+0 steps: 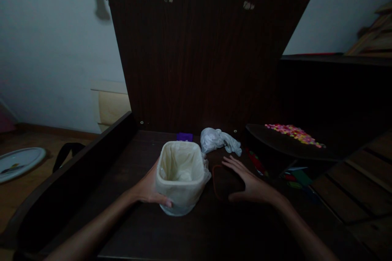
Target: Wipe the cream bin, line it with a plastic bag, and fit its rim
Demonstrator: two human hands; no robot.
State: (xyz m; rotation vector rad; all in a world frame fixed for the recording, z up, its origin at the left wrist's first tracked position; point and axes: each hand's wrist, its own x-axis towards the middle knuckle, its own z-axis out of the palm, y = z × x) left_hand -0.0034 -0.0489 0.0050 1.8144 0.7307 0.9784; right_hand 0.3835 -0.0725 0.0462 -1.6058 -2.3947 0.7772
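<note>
A small white wastebasket [180, 199] lined with a thin plastic bag stands upright on the dark desk, its inside showing only the liner. My left hand [151, 185] grips its left side, thumb across the front and fingers mostly hidden behind. Loose liner bunches at the basket's right side. To the right, my right hand [249, 181] is open with fingers spread, holding nothing. Beside that hand lies a reddish-brown rounded frame [215, 183], partly covered by it; whether they touch I cannot tell. Behind sits a knotted white plastic bag [214, 139].
A purple packet [184, 136] lies at the desk's back. On the right, a curved shelf [260, 136] bears a colourful beaded strip [294, 132]. A raised side board [76, 167] edges the desk at left, and a tall dark panel [196, 57] rises behind.
</note>
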